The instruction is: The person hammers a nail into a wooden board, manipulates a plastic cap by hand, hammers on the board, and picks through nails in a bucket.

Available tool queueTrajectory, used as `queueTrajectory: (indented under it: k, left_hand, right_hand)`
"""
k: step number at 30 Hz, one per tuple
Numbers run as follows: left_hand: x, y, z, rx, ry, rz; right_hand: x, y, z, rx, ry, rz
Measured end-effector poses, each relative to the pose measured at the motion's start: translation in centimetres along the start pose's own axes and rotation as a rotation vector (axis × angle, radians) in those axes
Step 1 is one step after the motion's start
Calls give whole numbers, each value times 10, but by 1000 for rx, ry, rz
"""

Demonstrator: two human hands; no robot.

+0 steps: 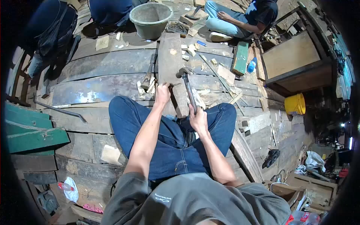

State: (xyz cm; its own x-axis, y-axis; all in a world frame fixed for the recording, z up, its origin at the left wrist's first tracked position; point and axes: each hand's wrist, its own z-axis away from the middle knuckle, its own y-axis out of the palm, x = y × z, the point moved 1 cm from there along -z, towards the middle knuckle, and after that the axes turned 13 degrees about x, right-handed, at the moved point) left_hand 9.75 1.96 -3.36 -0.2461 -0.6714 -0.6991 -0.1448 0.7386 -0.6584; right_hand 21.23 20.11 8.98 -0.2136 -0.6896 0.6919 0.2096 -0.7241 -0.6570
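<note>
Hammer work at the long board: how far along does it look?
Done, apparently: some wood has been broken or cut, judging by the loose pieces beside the long board.
In hand: the right hand holds the hammer; the left hand is curled near the wooden block, its grip unclear.
Left: probably more work on that block, but how much I cannot tell.

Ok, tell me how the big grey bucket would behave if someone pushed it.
The grey bucket is probably light for its size, as it looks hollow with thin walls. It should stay fairly stiff, its rim holding a round shape. It might catch and tip, since it narrows towards the base and stands on planks with gaps between them.
</note>
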Motion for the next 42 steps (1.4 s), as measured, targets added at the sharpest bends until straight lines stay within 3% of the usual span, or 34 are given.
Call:
queueTrajectory:
  k: [8,12,13,15,22,27,29,31,35,39,42]
  left_hand:
    - [-5,-4,-3,-12,1,43]
    - [-4,-3,0,-10,4,42]
    - [-2,-2,-1,-16,6,29]
    - [-3,-4,0,-14,12,45]
    - [-5,-4,1,4,-13,52]
    - [-6,-2,1,-28,-13,51]
    - [-3,-3,1,13,-13,34]
    - [-3,-4,1,18,10,23]
    - [-11,-7,2,-9,-17,55]
    - [-16,-12,2,-3,-16,57]
    - [-9,-7,1,-13,43,38]
  right_hand:
    - [-12,1,-18,-1,56,81]
    - [-3,1,-13,-162,-211,-30]
    - [-9,4,-12,-58,-36,-2]
    - [-13,8,-10,-50,1,132]
    - [11,-23,-12,-124,-42,31]
    - [-25,7,-14,-130,-160,67]
    - [-42,18,-18,-65,-67,93]
    - [-15,0,-9,-47,10,34]
    - [-2,-11,-8,-111,-78,-51]
    - [-22,3,-11,36,48,93]
    - [-21,0,-3,7,91,20]
